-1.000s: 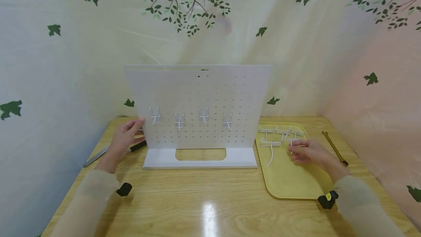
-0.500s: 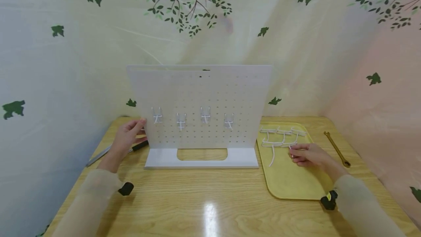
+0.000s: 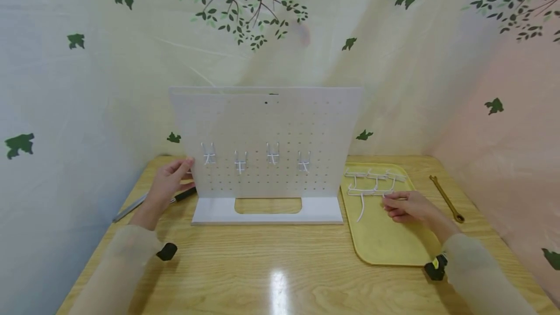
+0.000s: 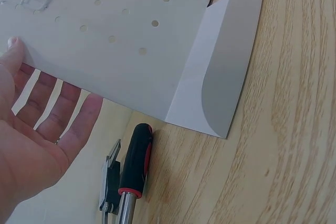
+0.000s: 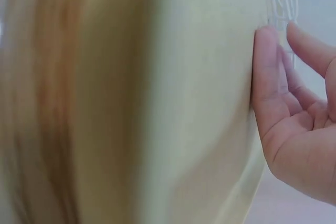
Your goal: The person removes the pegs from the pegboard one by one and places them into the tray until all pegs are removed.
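A white pegboard [image 3: 262, 115] stands upright on its slotted base, with several clear-backed hooks [image 3: 273, 153] on its face. My left hand [image 3: 168, 181] holds the board's left edge, thumb on the front and fingers behind, as the left wrist view shows. To the right, several white wire hooks [image 3: 362, 192] lie in two rows on a yellow tray [image 3: 385, 247]. My right hand [image 3: 407, 206] is low over the tray at the nearer row's right end. In the right wrist view, its thumb and fingertips stand apart, with white wire showing in the gap.
A brass-coloured wrench [image 3: 446, 199] lies right of the tray. Left of the board is a tool with a black-and-red handle [image 4: 137, 156], beside a metal tool [image 4: 109, 182]. A printed curtain [image 3: 280, 62] hangs behind the wooden table [image 3: 227, 266].
The hook in my right hand has come down to the right end of the nearer row, and the fingers have loosened from it. The left hand stays on the board.
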{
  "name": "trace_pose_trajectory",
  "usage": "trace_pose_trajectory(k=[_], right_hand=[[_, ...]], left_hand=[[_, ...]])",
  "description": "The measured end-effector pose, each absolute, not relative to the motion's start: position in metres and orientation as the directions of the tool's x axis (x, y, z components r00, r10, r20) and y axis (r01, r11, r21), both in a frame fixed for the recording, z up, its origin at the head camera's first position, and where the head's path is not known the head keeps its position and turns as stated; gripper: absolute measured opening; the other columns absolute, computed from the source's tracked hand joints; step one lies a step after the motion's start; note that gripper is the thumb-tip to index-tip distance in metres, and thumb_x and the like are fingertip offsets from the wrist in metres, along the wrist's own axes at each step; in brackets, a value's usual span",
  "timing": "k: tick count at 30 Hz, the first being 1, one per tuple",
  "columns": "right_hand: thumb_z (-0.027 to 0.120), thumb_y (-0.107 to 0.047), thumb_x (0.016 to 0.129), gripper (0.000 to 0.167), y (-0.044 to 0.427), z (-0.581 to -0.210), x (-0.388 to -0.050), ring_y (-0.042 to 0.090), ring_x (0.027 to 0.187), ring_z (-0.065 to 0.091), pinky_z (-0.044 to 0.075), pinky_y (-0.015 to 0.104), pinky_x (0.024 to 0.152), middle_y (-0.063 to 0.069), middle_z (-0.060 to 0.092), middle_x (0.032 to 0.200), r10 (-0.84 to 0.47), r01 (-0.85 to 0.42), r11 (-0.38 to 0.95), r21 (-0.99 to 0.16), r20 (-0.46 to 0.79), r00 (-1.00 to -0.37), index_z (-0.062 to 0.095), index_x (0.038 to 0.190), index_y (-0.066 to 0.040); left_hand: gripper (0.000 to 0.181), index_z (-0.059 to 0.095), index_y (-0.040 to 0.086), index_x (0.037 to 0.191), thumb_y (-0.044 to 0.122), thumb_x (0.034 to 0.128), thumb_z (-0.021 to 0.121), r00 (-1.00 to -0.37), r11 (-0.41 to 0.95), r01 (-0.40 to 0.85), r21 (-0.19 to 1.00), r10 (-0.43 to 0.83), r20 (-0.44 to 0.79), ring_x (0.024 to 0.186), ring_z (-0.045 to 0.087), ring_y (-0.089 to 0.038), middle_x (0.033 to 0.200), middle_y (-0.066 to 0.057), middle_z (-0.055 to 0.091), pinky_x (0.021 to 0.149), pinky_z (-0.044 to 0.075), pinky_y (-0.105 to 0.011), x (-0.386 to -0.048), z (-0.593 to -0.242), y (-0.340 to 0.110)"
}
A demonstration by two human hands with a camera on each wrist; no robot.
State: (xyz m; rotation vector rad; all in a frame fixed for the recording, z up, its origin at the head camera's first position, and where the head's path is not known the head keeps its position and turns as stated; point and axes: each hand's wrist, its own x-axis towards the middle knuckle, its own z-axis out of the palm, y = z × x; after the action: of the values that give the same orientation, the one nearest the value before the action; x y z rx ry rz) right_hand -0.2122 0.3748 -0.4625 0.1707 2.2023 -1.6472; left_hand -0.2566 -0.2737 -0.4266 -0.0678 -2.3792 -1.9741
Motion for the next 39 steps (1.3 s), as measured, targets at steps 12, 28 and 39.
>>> trace_pose_trajectory(k=[12,28,39], right_hand=[[0.062,-0.028,0.104,0.053,0.36,-0.44,-0.206,0.02,0.083,0.071,0.062,0.036,0.073,0.011,0.071,0.104,-0.166,0.247,0.366,-0.898,-0.323,-0.932,0.047,0.135,0.012],[0.055,-0.029,0.107,0.06,0.255,-0.379,-0.203,0.041,0.129,0.055,0.056,0.046,0.095,0.029,0.043,0.15,-0.436,0.076,0.169,-0.983,-0.144,-0.888,0.033,0.153,0.004],[0.049,-0.024,0.11,0.055,0.197,-0.378,-0.22,0.034,0.119,0.064,0.054,0.049,0.096,0.032,0.039,0.152,-0.558,0.223,-0.048,-0.974,-0.16,-0.814,0.031,0.153,0.004]], left_hand=[[0.047,0.068,0.011,0.116,0.054,0.0979,0.06,-0.999,0.194,0.049,0.98,-0.001,0.05,0.097,0.067,-0.021,0.105,0.006,0.068,0.086,0.06,-0.041,-0.256,-0.425,-0.275],[0.048,0.068,0.01,0.115,0.054,0.0987,0.058,-0.998,0.207,0.065,0.976,0.007,0.064,0.098,0.067,-0.022,0.105,0.007,0.067,0.085,0.06,-0.04,-0.256,-0.425,-0.274],[0.046,0.068,0.012,0.113,0.055,0.0982,0.059,-0.998,0.202,0.057,0.978,-0.002,0.058,0.098,0.067,-0.021,0.104,0.007,0.067,0.086,0.06,-0.041,-0.256,-0.426,-0.274]])
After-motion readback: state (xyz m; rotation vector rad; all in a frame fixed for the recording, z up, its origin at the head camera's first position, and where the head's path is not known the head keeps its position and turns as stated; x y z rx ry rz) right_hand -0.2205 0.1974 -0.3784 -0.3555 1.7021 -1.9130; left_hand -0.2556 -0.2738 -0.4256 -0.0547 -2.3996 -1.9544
